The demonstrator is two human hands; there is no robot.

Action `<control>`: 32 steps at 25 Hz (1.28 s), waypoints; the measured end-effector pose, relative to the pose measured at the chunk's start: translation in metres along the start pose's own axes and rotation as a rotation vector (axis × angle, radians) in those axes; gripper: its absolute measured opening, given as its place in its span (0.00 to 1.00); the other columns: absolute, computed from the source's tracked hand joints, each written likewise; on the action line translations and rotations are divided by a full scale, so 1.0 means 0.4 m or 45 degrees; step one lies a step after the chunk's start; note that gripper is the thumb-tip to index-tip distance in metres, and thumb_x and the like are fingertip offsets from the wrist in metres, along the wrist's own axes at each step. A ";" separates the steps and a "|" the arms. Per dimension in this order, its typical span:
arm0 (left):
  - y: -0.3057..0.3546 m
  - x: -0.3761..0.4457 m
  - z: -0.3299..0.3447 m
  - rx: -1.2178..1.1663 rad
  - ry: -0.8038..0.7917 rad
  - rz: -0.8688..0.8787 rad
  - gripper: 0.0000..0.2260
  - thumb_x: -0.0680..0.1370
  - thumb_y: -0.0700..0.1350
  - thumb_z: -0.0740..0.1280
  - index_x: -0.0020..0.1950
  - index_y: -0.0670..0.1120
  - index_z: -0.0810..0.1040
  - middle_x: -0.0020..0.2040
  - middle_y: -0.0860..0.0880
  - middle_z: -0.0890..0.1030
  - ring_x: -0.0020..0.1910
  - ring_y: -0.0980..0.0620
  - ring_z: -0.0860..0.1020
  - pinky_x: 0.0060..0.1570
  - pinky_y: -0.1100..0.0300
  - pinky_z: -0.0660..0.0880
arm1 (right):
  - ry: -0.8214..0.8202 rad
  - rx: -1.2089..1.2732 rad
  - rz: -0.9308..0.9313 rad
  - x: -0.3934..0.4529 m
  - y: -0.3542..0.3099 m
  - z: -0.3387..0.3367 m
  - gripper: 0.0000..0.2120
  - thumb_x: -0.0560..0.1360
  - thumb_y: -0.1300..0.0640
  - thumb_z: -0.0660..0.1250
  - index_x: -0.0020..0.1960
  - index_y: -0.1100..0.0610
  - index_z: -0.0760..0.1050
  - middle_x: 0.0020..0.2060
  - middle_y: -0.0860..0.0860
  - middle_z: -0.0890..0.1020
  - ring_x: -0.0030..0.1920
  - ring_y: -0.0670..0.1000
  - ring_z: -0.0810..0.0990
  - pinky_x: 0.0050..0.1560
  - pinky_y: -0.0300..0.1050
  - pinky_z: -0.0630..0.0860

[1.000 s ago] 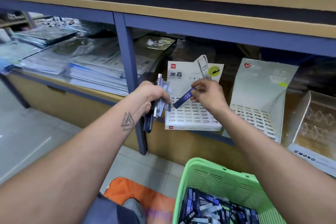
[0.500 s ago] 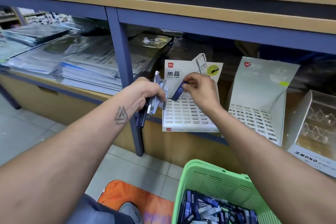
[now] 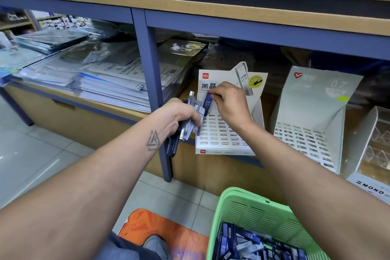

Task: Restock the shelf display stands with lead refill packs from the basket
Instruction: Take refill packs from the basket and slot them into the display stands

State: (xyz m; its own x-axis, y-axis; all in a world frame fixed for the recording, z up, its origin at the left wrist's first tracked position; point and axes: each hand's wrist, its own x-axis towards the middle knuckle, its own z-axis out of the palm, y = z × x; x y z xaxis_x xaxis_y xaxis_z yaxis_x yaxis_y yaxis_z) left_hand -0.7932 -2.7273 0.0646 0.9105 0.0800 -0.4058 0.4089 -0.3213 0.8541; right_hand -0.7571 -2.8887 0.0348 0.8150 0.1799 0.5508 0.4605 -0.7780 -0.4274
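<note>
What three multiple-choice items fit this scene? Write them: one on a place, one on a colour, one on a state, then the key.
1. Where is the basket?
A. on the shelf
B. low, in front of the shelf
C. on the paper stacks

2. What colour is the basket?
A. green
B. red
C. white

3. What is the right hand doing?
A. resting open
B. reaching into the basket
C. pinching one blue pack at the white stand

Key: B, its rim shows below the shelf edge; A, its wall is light green; C, fingertips grip the pack's top above the stand's slots, while the left hand holds a bundle of packs.
</note>
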 end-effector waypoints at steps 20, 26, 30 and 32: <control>0.028 -0.055 -0.004 -0.085 -0.133 0.070 0.15 0.67 0.29 0.76 0.51 0.38 0.82 0.41 0.39 0.86 0.38 0.41 0.85 0.35 0.47 0.82 | -0.180 1.092 0.789 -0.055 -0.044 -0.039 0.06 0.78 0.64 0.71 0.54 0.61 0.82 0.39 0.56 0.85 0.35 0.52 0.81 0.35 0.44 0.80; 0.035 -0.049 -0.014 -0.176 -0.104 0.022 0.19 0.66 0.33 0.79 0.56 0.37 0.81 0.45 0.37 0.86 0.42 0.39 0.86 0.45 0.36 0.81 | 0.154 0.858 0.747 -0.048 -0.021 -0.076 0.02 0.76 0.65 0.73 0.49 0.61 0.83 0.38 0.55 0.85 0.34 0.47 0.82 0.39 0.37 0.82; 0.027 -0.044 -0.012 -0.227 -0.067 0.004 0.16 0.70 0.32 0.75 0.57 0.36 0.80 0.47 0.35 0.85 0.37 0.42 0.84 0.47 0.41 0.82 | 0.195 0.739 0.807 -0.029 0.002 -0.087 0.02 0.77 0.63 0.72 0.49 0.60 0.83 0.38 0.54 0.85 0.33 0.46 0.83 0.41 0.39 0.83; 0.020 -0.037 -0.014 -0.230 -0.052 -0.020 0.15 0.70 0.31 0.75 0.56 0.36 0.79 0.44 0.36 0.85 0.35 0.43 0.84 0.49 0.40 0.82 | 0.154 0.543 0.695 -0.030 0.019 -0.090 0.04 0.79 0.64 0.70 0.52 0.61 0.83 0.39 0.53 0.84 0.35 0.47 0.83 0.43 0.39 0.83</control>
State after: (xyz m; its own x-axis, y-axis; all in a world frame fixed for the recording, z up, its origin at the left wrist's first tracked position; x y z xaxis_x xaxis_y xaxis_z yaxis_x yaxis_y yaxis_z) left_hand -0.8029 -2.7258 0.0793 0.9020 0.0439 -0.4295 0.4311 -0.1455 0.8905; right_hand -0.7761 -2.9186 0.0509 0.9355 -0.2568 0.2426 0.1145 -0.4293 -0.8959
